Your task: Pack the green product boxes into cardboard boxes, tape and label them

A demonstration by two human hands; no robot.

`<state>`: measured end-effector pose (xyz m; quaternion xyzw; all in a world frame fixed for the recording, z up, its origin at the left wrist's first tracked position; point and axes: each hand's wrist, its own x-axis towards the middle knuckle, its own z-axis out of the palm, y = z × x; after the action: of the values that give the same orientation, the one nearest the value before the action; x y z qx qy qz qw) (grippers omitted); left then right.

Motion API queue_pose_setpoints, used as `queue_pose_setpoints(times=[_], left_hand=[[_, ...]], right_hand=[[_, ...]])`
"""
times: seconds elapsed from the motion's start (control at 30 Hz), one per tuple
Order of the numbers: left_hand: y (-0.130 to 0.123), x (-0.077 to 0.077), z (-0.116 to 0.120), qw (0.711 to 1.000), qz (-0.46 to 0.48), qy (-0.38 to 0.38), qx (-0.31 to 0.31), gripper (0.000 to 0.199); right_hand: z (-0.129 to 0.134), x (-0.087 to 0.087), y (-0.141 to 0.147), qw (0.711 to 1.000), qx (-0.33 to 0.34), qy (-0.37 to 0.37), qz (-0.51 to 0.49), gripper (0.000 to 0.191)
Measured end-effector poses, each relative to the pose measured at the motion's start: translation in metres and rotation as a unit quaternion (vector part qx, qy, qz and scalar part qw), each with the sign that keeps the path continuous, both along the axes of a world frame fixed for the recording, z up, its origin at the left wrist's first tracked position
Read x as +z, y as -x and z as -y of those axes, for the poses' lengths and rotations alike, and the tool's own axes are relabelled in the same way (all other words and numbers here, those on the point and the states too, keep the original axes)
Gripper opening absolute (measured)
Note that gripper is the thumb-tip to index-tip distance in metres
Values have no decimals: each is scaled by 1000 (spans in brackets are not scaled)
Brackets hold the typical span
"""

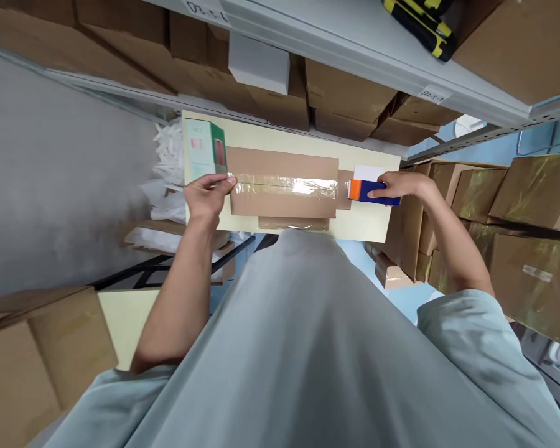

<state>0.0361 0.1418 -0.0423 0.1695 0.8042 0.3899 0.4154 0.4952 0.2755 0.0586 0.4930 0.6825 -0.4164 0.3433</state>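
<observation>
A flat brown cardboard box (284,163) lies on the pale yellow table (364,231). Clear tape (284,186) runs along its middle seam and reaches past both ends. At the left end, the fingers of my left hand (210,196) are pinched on the tape's end. My right hand (396,185) grips a blue and orange tape dispenser (376,192) just beyond the box's right end. A green and white box (204,148) stands by the table's left edge, behind my left hand. Beneath the dispenser's far side lies a white sheet (368,172).
A metal shelf (354,59) with brown boxes crosses above the table. A black and yellow tool (422,28) rests on it. Stacked cartons (532,186) stand at the right, another carton (51,348) at the lower left. White packing material (168,155) lies left of the table.
</observation>
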Motion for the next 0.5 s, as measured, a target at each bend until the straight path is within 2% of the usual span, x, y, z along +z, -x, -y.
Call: queue_pose_setpoints(times=[0.1, 0.2, 0.3, 0.4, 0.5], left_hand=[[-4, 0, 0, 1000, -16, 4, 1, 15], [-5, -4, 1, 999, -43, 12, -4, 14], [-6, -9, 2, 998, -59, 5, -6, 13], [-6, -12, 5, 997, -80, 4, -21, 13], [-3, -15, 5, 994, -100, 14, -51, 14]], right_hand=[[5, -14, 15, 999, 28, -25, 21, 64], [14, -14, 36, 998, 36, -45, 36, 59], [30, -16, 58, 996, 23, -77, 46, 52], [54, -27, 77, 990, 4, -116, 83, 35], [81, -38, 87, 984, -40, -109, 135, 27]])
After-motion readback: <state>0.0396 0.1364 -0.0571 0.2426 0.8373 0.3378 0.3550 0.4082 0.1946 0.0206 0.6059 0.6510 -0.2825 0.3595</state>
